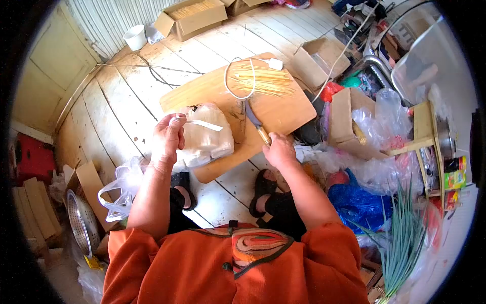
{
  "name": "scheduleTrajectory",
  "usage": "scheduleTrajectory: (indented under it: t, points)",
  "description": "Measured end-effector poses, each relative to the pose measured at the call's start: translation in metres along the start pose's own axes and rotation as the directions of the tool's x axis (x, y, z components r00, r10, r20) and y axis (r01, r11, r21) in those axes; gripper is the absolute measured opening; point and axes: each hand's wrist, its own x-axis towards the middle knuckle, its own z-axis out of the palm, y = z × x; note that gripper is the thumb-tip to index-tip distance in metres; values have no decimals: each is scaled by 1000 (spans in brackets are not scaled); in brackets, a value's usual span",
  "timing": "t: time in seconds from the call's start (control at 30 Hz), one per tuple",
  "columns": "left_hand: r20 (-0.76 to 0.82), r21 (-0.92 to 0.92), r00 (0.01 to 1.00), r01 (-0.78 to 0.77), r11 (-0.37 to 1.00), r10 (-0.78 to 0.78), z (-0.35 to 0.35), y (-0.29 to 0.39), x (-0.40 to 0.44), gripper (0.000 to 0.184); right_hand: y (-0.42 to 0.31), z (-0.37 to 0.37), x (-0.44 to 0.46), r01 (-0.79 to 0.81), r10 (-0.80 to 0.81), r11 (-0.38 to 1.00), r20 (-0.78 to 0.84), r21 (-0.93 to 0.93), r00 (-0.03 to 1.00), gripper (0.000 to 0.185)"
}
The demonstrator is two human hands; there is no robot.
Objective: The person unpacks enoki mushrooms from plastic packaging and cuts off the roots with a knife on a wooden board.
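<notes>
My left hand (170, 138) is closed, pinching one end of a narrow white strip (206, 124). The strip stretches right, over a bulky package wrapped in clear plastic (210, 144). In my right hand (280, 151) is a knife (251, 116), gripped by its light wooden handle, with the dark blade pointing away from me over the wooden board (293, 109). At the board's far end lies a bunch of thin yellowish sticks (263, 80). A white cord loop (226, 81) lies over their left part, and a small white block (275, 64) touches their far side.
Cardboard boxes stand at the back (200, 23) and right (320, 63), near a white bucket (134, 37). Plastic bags, a blue bag (357, 202) and green onions (402, 243) crowd the right. A metal colander (82, 223) and a plastic bag (124, 190) are at left.
</notes>
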Motion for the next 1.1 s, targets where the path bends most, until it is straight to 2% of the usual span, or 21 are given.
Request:
scheduleTrajectory:
  t: [0.1, 0.17, 0.2, 0.23, 0.43, 0.5, 0.57, 0.67, 0.77, 0.83, 0.9, 0.97, 1.03, 1.1]
  points:
    - [-33, 1, 998, 45, 999, -45, 1, 1, 0, 24, 3, 13, 25, -20, 19, 997, -9, -72, 1000, 38]
    - [-38, -30, 997, 64, 998, -65, 2, 4, 0, 23, -1, 15, 36, -151, 179, 980, 242, -128, 954, 37]
    - [-23, -36, 997, 72, 997, -73, 2, 4, 0, 23, -1, 22, 40, -156, 181, 977, 174, -147, 968, 36]
    - [-8, -40, 997, 80, 996, -80, 3, 5, 0, 23, 3, 26, 42, -151, 177, 977, 173, -152, 969, 36]
    - [8, -65, 996, 92, 994, -92, 7, 5, 1, 20, 12, 5, 46, -146, 169, 983, 221, -115, 960, 35]
    - [22, -68, 996, 85, 994, -84, 7, 5, 3, 21, 19, -8, 49, -200, 217, 976, 265, -90, 940, 34]
    - [20, -64, 996, 87, 994, -86, 8, 5, 3, 21, 37, -2, 53, -202, 214, 977, 209, -74, 954, 35]
    - [16, -58, 995, 101, 993, -101, 10, 9, 2, 21, 60, 3, 65, -250, 220, 961, 226, 114, 949, 34]
    - [14, -63, 994, 111, 992, -110, 12, 9, 3, 21, 66, 3, 82, -208, 188, 968, 142, 142, 972, 34]
    - [11, -65, 994, 110, 992, -109, 12, 8, 4, 21, 55, -12, 93, -193, 167, 973, 184, 130, 969, 39]
    - [21, -77, 994, 111, 991, -109, 14, 7, 5, 21, 47, -16, 107, -249, 239, 961, 92, 122, 967, 39]
    - [17, -75, 994, 112, 991, -111, 15, 8, 5, 20, 48, -15, 126, -220, 211, 968, 80, 120, 974, 40]
    - [14, -75, 993, 115, 991, -114, 15, 9, 6, 20, 37, -27, 134, -177, 178, 982, -22, 61, 984, 40]
    - [23, -88, 993, 120, 989, -118, 15, 8, 7, 21, 29, -37, 139, -197, 199, 977, -22, 88, 980, 40]
